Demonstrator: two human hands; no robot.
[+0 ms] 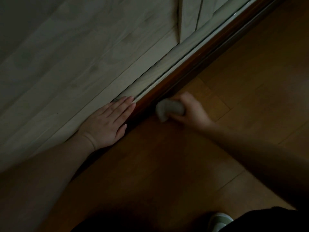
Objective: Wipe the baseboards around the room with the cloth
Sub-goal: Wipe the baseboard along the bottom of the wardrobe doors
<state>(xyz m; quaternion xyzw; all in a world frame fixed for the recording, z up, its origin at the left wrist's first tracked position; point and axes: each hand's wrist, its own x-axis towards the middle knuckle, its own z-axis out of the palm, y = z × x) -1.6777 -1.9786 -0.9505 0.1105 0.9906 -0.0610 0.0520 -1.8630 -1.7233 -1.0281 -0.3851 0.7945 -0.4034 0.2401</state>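
Pale cloth (169,110) bunched in my right hand (190,111), fingers curled round it, pressed against the dark baseboard (175,77).
I'd keep firm contact and run along the strip; my left hand (107,124) rests flat, fingers straight, on the ledge above.

The cloth (168,109) is a pale off-white, blurred in the dim light, against the dark reddish-brown baseboard (173,79). The floor (242,77) is warm orange-brown wood with thin plank lines, while the wall (75,52) shows a pale grey-green woodgrain pattern. At the bottom edge sits a pale whitish slipper (219,221) beside black clothing (267,221).
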